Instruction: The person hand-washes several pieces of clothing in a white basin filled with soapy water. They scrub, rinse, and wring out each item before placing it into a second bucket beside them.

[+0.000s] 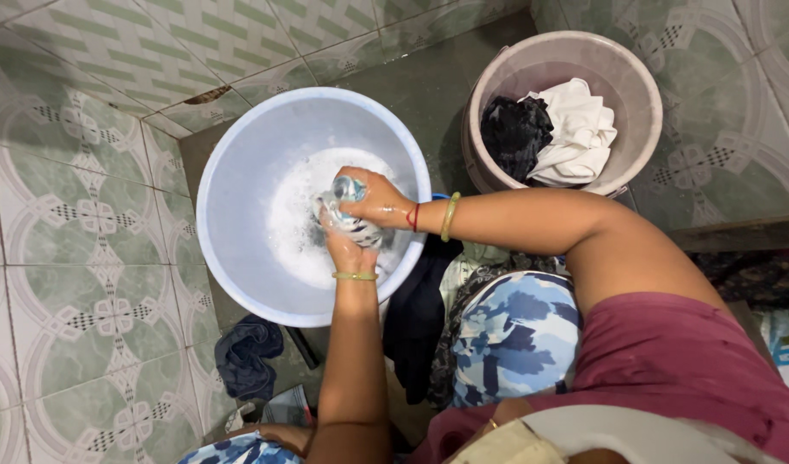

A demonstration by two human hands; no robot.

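Both my hands grip a wet, light cloth with dark pattern [356,225] over a pale blue round basin [240,155] holding soapy, foamy water [295,228]. My left hand [346,249], with a thin bangle at the wrist, reaches up from below and clutches the lower part of the cloth. Coming in from the right, my right hand [379,199] wears a bangle and a red thread and closes on the cloth's top. The two hands press against each other just above the foam, at the basin's right side.
A pinkish bucket [635,94] at upper right holds a black garment [514,129] and a white one [579,129]. A dark garment [416,314] hangs beside the basin near my knee. A crumpled dark blue cloth [248,352] lies on the green patterned tiles [76,283].
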